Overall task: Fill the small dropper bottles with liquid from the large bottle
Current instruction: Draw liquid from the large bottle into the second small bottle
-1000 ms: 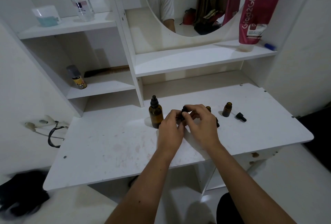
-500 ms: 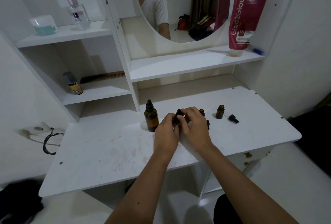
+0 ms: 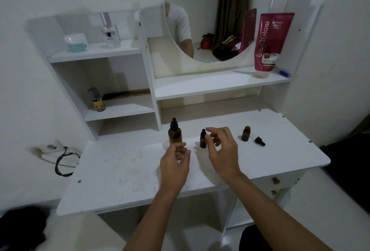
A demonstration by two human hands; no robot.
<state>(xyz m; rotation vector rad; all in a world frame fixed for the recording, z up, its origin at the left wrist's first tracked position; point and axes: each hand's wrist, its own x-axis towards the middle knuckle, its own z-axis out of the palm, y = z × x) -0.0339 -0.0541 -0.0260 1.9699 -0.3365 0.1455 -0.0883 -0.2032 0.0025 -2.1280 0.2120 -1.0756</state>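
Three amber glass bottles stand on the white table (image 3: pixel 120 170) as I see it: one large bottle (image 3: pixel 175 133) with a black dropper cap, and two small ones. I cannot tell the liquid level in any of them through the dark glass. My left hand (image 3: pixel 175 165) hovers with fingers loosely curled and slightly apart, holding nothing; the large bottle stands just beyond its fingertips, upright. My right hand (image 3: pixel 223 150) is also empty, fingers relaxed and spread, forefinger reaching forward. The capped small bottle (image 3: pixel 203 139) stands upright just left of the right hand's fingers, between the two hands, apparently untouched. The open small bottle (image 3: pixel 245 134) stands well to the right of those fingers, with one loose dropper cap (image 3: pixel 259 141) lying on its side just beside it. On the shelves behind I count one pink tube (image 3: pixel 271 44), one perfume bottle (image 3: pixel 110 30), one white jar (image 3: pixel 76 42), one small yellow-labelled bottle (image 3: pixel 97 100) and one comb (image 3: pixel 126 94).
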